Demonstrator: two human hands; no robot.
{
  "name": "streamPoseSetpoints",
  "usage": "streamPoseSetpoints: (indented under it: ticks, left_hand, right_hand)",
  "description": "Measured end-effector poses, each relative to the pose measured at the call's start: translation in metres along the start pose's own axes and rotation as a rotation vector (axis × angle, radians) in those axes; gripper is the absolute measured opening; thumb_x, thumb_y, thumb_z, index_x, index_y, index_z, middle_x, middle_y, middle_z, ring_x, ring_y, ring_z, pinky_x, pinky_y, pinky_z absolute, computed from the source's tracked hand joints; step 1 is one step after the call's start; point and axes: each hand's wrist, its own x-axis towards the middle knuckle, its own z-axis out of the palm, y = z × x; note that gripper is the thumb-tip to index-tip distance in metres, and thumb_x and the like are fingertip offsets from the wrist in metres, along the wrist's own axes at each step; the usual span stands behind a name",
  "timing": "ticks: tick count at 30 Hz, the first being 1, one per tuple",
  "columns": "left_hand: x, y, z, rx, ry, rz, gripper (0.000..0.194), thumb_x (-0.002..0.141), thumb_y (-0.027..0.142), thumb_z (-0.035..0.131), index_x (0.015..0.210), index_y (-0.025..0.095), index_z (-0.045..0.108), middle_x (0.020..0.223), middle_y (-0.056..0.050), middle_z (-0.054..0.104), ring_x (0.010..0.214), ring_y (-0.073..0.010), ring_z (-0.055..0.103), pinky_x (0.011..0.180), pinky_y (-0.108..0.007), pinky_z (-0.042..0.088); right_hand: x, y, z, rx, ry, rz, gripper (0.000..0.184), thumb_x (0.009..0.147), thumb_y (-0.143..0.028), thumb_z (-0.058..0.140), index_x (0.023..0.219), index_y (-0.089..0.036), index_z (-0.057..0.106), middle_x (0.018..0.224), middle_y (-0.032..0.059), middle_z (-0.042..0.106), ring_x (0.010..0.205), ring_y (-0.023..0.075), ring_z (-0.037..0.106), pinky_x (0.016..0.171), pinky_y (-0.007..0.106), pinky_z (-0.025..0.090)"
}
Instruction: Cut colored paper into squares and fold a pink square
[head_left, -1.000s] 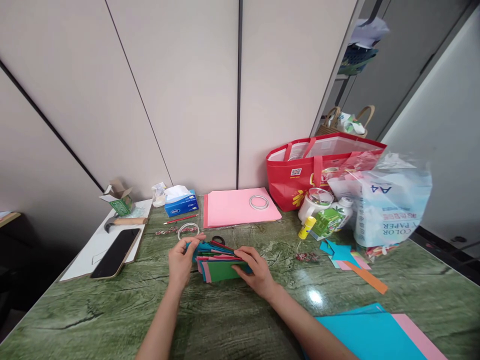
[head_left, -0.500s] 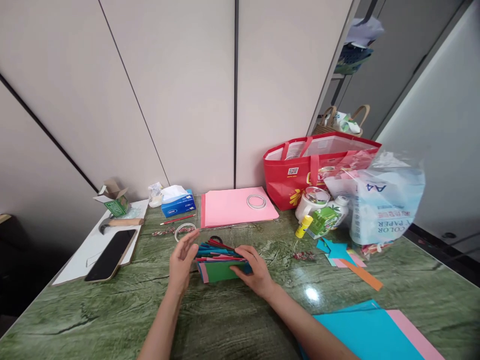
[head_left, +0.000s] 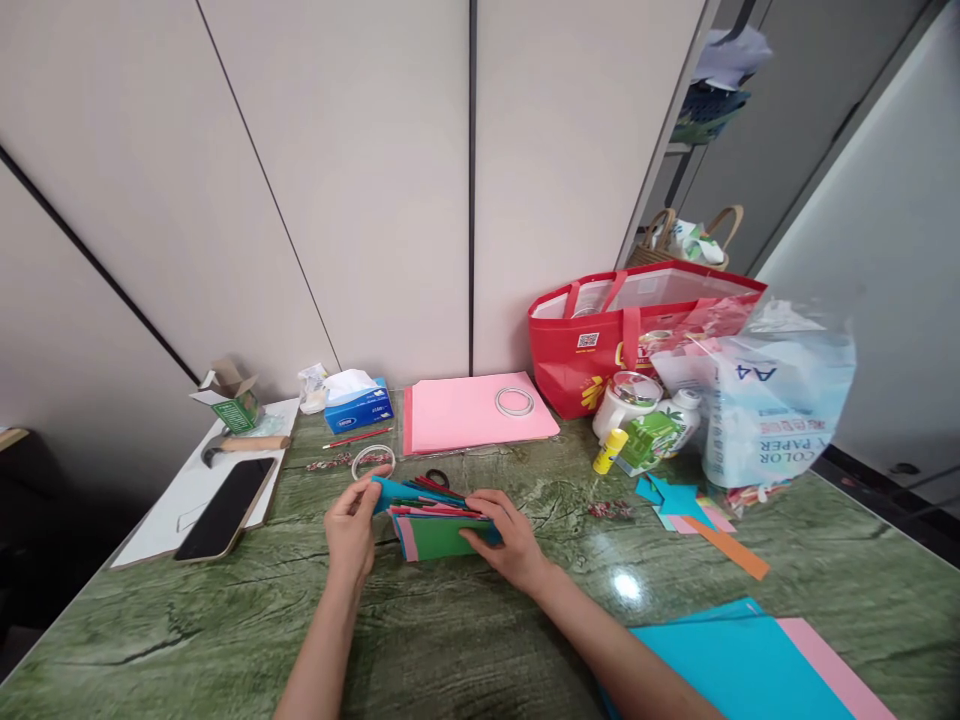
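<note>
Our left hand (head_left: 350,527) pinches a blue sheet (head_left: 387,490); our right hand (head_left: 508,538) clasps the papers (head_left: 442,540) opposite; we should grip firmly without creasing.

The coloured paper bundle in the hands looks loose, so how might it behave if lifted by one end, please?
The coloured paper bundle may well splay, since its upper edges fan apart. Its sheets probably flex easily: the left hand pinches a blue sheet that spreads away from the rest.
</note>
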Motion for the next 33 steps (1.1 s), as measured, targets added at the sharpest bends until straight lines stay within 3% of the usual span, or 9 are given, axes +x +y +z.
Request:
streamPoseSetpoints:
  ticks: [5, 6, 10, 14, 16, 20, 24, 30, 33]
  left_hand:
    - [-0.011, 0.003, 0.007, 0.063, -0.249, -0.115, 0.034, 0.074, 0.043, 0.057, 0.094, 0.018, 0.066, 0.112, -0.01, 0.062, 0.109, -0.0259, 0.052, 0.088, -0.036, 0.042]
    - [-0.011, 0.006, 0.008, 0.094, -0.251, -0.113, 0.035, 0.075, 0.043, 0.055, 0.099, 0.019, 0.065, 0.115, -0.009, 0.06, 0.112, -0.0255, 0.049, 0.092, -0.036, 0.039]
    - [-0.01, 0.013, 0.007, 0.101, -0.07, 0.005, 0.042, 0.082, 0.045, 0.043, 0.113, 0.021, 0.056, 0.124, -0.008, 0.054, 0.12, -0.0237, 0.042, 0.099, -0.037, 0.031]
    - [-0.013, 0.01, 0.011, 0.25, -0.138, 0.065, 0.044, 0.077, 0.042, 0.053, 0.116, 0.022, 0.052, 0.126, -0.009, 0.051, 0.119, -0.0255, 0.043, 0.096, -0.038, 0.033]
    - [-0.016, 0.006, 0.016, 0.247, -0.077, 0.04, 0.046, 0.073, 0.04, 0.058, 0.115, 0.022, 0.051, 0.121, -0.01, 0.054, 0.114, -0.026, 0.047, 0.093, -0.038, 0.037]
    - [-0.019, 0.005, 0.022, 0.162, -0.034, 0.021, 0.042, 0.079, 0.042, 0.049, 0.116, 0.023, 0.049, 0.12, -0.009, 0.054, 0.114, -0.0242, 0.047, 0.091, -0.036, 0.039]
    - [-0.015, 0.01, 0.023, 0.294, -0.049, 0.122, 0.037, 0.077, 0.04, 0.053, 0.109, 0.022, 0.055, 0.12, -0.008, 0.054, 0.116, -0.0243, 0.044, 0.096, -0.036, 0.033]
    - [-0.008, 0.005, 0.025, 0.235, -0.008, -0.052, 0.036, 0.074, 0.038, 0.055, 0.105, 0.021, 0.055, 0.106, -0.01, 0.059, 0.101, -0.0244, 0.055, 0.087, -0.039, 0.041]
    - [-0.014, 0.015, 0.029, 0.384, -0.036, 0.119, 0.03, 0.077, 0.036, 0.054, 0.104, 0.025, 0.058, 0.113, -0.009, 0.056, 0.112, -0.0274, 0.047, 0.097, -0.048, 0.03]
  right_hand:
    - [-0.001, 0.0, 0.0, -0.01, -0.006, 0.005, 0.045, 0.078, -0.017, 0.057, 0.12, -0.02, 0.042, 0.104, 0.0123, 0.054, 0.098, 0.0206, 0.056, 0.08, 0.034, 0.051]
    - [-0.001, 0.0, 0.0, -0.002, -0.008, 0.005, 0.044, 0.078, -0.016, 0.057, 0.12, -0.02, 0.043, 0.104, 0.0123, 0.053, 0.099, 0.0206, 0.055, 0.08, 0.033, 0.051]
    - [-0.001, 0.001, 0.001, 0.013, -0.004, 0.008, 0.042, 0.078, -0.016, 0.057, 0.118, -0.019, 0.043, 0.104, 0.0121, 0.054, 0.098, 0.0203, 0.056, 0.081, 0.033, 0.051]
    - [0.0, 0.002, 0.002, -0.005, 0.015, 0.014, 0.043, 0.078, -0.018, 0.056, 0.119, -0.021, 0.042, 0.103, 0.0113, 0.054, 0.097, 0.0203, 0.056, 0.081, 0.034, 0.051]
    - [0.0, 0.002, 0.002, -0.009, 0.015, 0.019, 0.043, 0.078, -0.018, 0.056, 0.119, -0.021, 0.042, 0.104, 0.0113, 0.054, 0.097, 0.0203, 0.056, 0.081, 0.035, 0.051]
    - [0.001, 0.001, 0.0, -0.015, -0.003, 0.024, 0.044, 0.078, -0.017, 0.056, 0.12, -0.02, 0.041, 0.105, 0.012, 0.053, 0.099, 0.0204, 0.055, 0.082, 0.034, 0.05]
    - [0.002, 0.0, -0.001, -0.017, -0.008, 0.023, 0.044, 0.078, -0.017, 0.055, 0.12, -0.02, 0.042, 0.105, 0.0116, 0.053, 0.099, 0.0203, 0.055, 0.083, 0.034, 0.05]
    - [0.0, 0.0, -0.001, 0.001, -0.018, 0.03, 0.045, 0.078, -0.017, 0.056, 0.12, -0.02, 0.041, 0.107, 0.0124, 0.051, 0.1, 0.0212, 0.053, 0.083, 0.036, 0.05]
    - [0.0, 0.0, -0.001, -0.004, -0.011, 0.03, 0.045, 0.078, -0.015, 0.056, 0.12, -0.02, 0.041, 0.107, 0.0123, 0.051, 0.101, 0.0211, 0.054, 0.084, 0.036, 0.05]
